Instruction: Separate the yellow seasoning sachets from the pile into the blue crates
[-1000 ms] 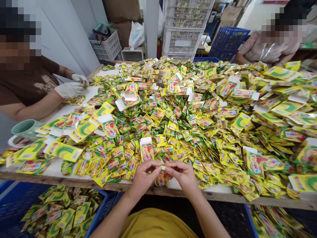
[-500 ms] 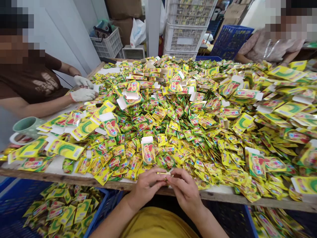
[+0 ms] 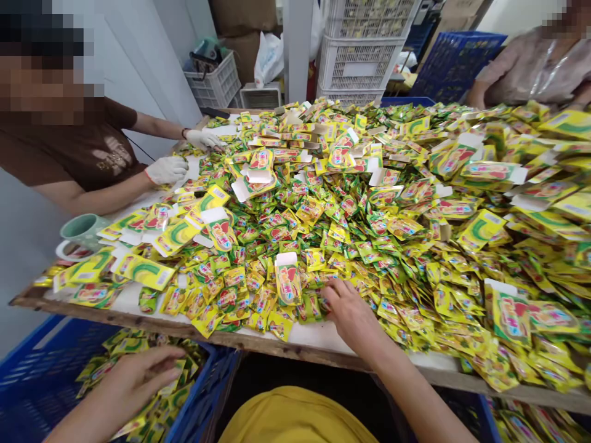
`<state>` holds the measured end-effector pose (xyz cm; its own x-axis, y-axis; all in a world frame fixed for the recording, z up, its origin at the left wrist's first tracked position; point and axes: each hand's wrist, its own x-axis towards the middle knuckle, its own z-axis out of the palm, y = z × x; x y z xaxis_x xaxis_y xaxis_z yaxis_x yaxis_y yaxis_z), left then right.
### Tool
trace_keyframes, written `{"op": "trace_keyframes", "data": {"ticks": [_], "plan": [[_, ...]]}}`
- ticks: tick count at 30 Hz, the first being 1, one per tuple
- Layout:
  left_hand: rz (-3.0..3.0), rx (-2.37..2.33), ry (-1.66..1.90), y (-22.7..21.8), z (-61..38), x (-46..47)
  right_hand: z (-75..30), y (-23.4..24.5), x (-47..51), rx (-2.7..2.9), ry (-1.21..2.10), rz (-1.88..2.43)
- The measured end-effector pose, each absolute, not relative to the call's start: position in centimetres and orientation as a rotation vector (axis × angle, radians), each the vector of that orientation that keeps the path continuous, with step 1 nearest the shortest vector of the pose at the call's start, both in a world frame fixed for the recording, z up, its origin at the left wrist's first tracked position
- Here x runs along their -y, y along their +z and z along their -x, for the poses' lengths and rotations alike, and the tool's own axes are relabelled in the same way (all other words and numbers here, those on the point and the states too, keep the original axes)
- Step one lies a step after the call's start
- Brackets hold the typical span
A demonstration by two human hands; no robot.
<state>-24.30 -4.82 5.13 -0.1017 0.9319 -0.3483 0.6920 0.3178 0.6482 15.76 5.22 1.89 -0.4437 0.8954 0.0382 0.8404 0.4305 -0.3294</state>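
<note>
Cluttered workroom, with stacked white plastic crates (image 3: 355, 61) and a blue plastic crate (image 3: 457, 64) behind a long white table with a wooden front edge (image 3: 194, 330). Across the tabletop, a huge heap of small yellow-green foil sachets (image 3: 351, 209), with white-tabbed yellow cartons (image 3: 287, 278) scattered among them. Far left, a pale green ceramic mug (image 3: 83, 231) by the heap; gloved hands of a co-worker (image 3: 166, 170) at the heap's far left side. Below the table edge, an open blue plastic crate (image 3: 41, 363) holding more sachets (image 3: 138, 363).

Just changed: hands now well apart, no longer together over the table edge. Left hand (image 3: 138, 381) down over the crate, fingers loosely extended, thumb apart, just above the sachets; nothing clearly held. Right hand (image 3: 353, 317) on the near edge of the heap, fingers slightly curled and spread, fingertips (image 3: 329, 296) touching sachets; any pinch impossible to tell.
</note>
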Motion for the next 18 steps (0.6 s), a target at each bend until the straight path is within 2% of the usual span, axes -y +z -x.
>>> {"op": "trace_keyframes", "data": {"ticks": [2,5,9,13,18], "plan": [[-1.405,-1.733,0.522,5.2,20.9,2.8,-16.6,2.1,-5.9,2.317,0.589,1.576],[-1.361,-1.624,0.879,4.3,13.7,-2.3,-17.1,2.9,-8.0,1.814,0.886,1.583],[-1.341,-1.783,1.01,2.0,6.9,-7.1,-14.2,3.2,-11.3,1.092,1.089,1.516],[-1.298,-1.803,1.031,0.6,5.2,-7.6,-11.2,1.1,-12.9,1.014,1.121,1.588],[-0.997,-1.463,1.205,0.4,5.7,-6.4,-11.3,-0.6,-13.2,1.152,1.152,1.693]]}}
